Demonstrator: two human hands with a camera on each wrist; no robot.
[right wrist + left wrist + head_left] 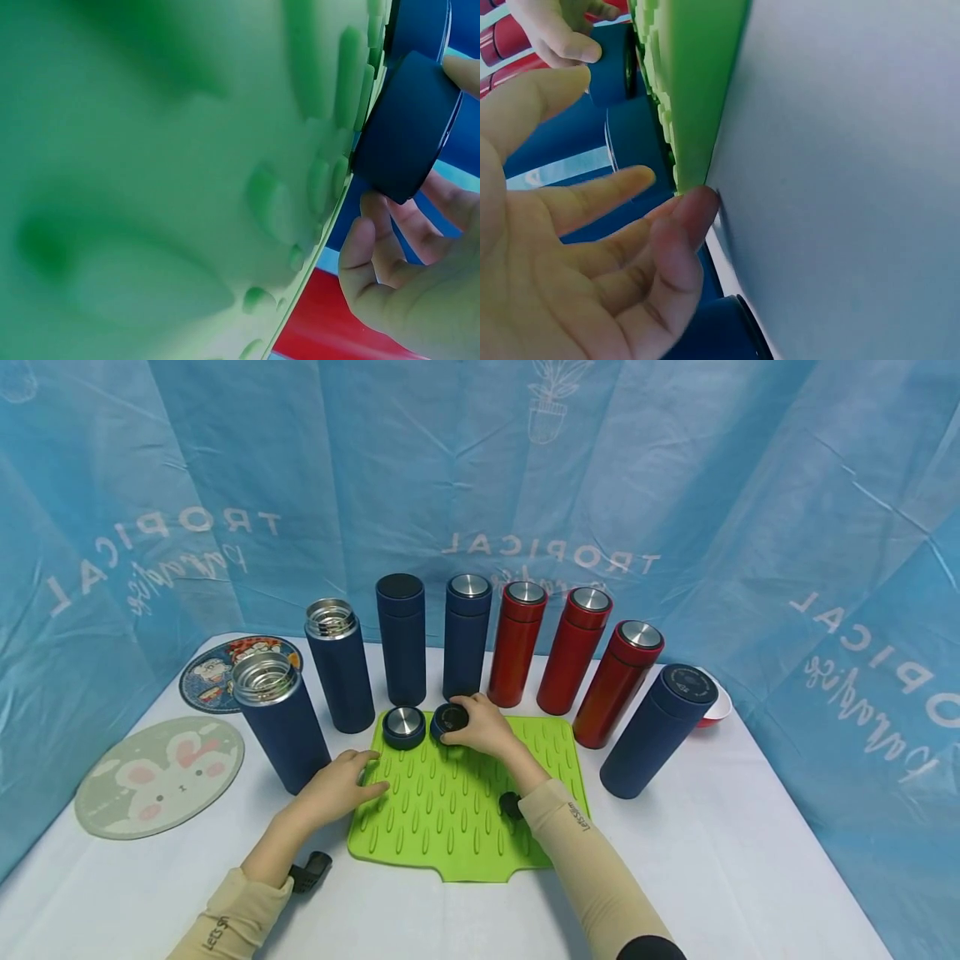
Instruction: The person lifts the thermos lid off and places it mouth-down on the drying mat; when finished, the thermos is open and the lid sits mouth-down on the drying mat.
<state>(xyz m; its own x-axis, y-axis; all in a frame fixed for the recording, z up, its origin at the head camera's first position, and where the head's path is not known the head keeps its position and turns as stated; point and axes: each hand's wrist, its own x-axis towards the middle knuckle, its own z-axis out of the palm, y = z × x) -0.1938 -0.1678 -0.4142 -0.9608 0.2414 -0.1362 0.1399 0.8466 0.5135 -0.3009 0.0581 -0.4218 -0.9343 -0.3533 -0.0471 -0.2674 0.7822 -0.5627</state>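
Note:
Two bottle lids lie side by side on the green mat (450, 810). The left lid (404, 727) has a silver top; the other, dark-topped lid (447, 723) is pinched between the thumb and fingers of the right hand (483, 727). In the right wrist view that hand (427, 277) grips the dark lid (409, 127) from its side. My left hand (337, 789) reaches over the mat's left edge, fingers spread and holding nothing, just short of the silver-topped lid. In the left wrist view its palm (592, 262) shows, with the silver-topped lid (637, 146) beyond the fingers.
Two lidless blue bottles (285, 735) (341, 668) stand at the left. Behind the mat and to its right are lidded blue bottles (403, 652) and red bottles (516, 652). Two oval mats (180, 777) (217, 668) lie far left; a red-and-white bowl (716, 703) sits behind the rightmost bottle.

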